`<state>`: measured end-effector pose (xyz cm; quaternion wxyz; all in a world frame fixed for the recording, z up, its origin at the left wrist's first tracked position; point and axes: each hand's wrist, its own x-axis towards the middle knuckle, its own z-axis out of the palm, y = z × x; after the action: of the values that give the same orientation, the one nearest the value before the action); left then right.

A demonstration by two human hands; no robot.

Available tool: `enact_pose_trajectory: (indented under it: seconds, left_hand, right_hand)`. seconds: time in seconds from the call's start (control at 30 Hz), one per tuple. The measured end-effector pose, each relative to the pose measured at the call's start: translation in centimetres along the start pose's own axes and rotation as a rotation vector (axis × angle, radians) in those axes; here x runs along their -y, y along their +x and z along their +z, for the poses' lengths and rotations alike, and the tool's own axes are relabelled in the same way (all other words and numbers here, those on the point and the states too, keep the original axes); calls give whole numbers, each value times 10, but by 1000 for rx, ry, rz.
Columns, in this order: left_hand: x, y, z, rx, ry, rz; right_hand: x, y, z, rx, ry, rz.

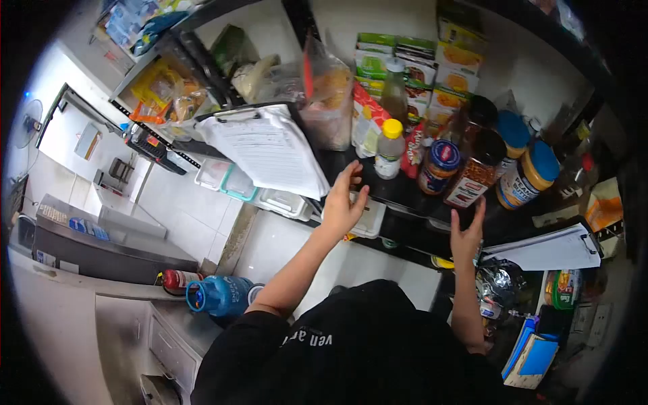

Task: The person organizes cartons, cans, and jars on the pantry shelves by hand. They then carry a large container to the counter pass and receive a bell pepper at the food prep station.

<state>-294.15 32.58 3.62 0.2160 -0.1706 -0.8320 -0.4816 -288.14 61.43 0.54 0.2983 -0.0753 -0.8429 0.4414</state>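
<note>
My left hand (345, 202) is at the shelf's front edge with its fingers apart and nothing in it, beside a clipboard of papers (263, 148). My right hand (467, 233) is raised just below a jar with a dark lid and red flakes (472, 179), fingers spread; whether the fingertips touch the jar is unclear. Between and behind the hands stand a yellow-capped bottle (389, 150) and a blue-lidded jar (439, 167). Two peanut butter jars, one at the front (528, 177), stand to the right.
Green and yellow packets (459, 67) line the shelf's back, with bagged food (327, 101) to their left. Another clipboard (553, 248) lies at the right. Lidded containers (283, 202) sit below the shelf. A blue gas cylinder (226, 295) and fire extinguisher (179, 281) are lower left.
</note>
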Motion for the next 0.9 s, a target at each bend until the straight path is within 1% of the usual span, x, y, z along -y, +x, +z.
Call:
enact_pose_trajectory:
  seconds: [0.03, 0.07, 0.1, 0.17, 0.23, 0.3, 0.33, 0.4, 0.43, 0.53, 0.57, 0.63, 0.67, 0.7, 0.77, 0.9]
  left_hand:
    - [-4, 4, -9, 9, -63, -58]
    - [-8, 9, -22, 142, -37, -152]
    - [1, 15, -26, 206, -84, -241]
    - [33, 22, -23, 13, 11, 1]
    - [39, 18, -31, 35, -125, -145]
    - [39, 5, -52, 50, -156, -126]
    - [38, -6, -66, 46, -116, -70]
    - [46, -30, -89, 69, -138, -59]
    - [49, -42, -105, 111, -210, -122]
    - [62, -59, -146, 119, -254, -139]
    - [69, -63, -151, 124, -262, -136]
    - [78, -67, -164, 151, -307, -159]
    - [81, -67, -170, 211, -274, -187]
    - [93, -75, -164, 180, -322, -119]
    - [83, -70, -173, 322, -427, -203]
    - [88, -69, -169, 347, -462, -183]
  right_hand:
    - [5, -2, -1, -19, 3, 21]
    - [-4, -8, 4, -97, 2, -58]
    - [0, -15, 5, -113, -5, -24]
    - [22, -36, 5, -96, -32, -75]
    - [35, -62, 11, -98, -57, -102]
    - [51, -87, 23, -113, -99, -109]
    - [59, -102, 31, -110, -79, -94]
    - [82, -126, 48, -77, -47, -20]
    - [87, -137, 60, -52, -40, -38]
    - [118, -167, 93, -29, 53, 17]
    - [126, -174, 99, -36, 45, 18]
    - [141, -186, 110, -9, -62, -59]
    - [143, -192, 114, -21, -49, -75]
    - [148, -197, 115, -10, -39, -84]
    - [159, -206, 111, -37, -80, -38]
    - [173, -224, 92, -85, -137, -57]
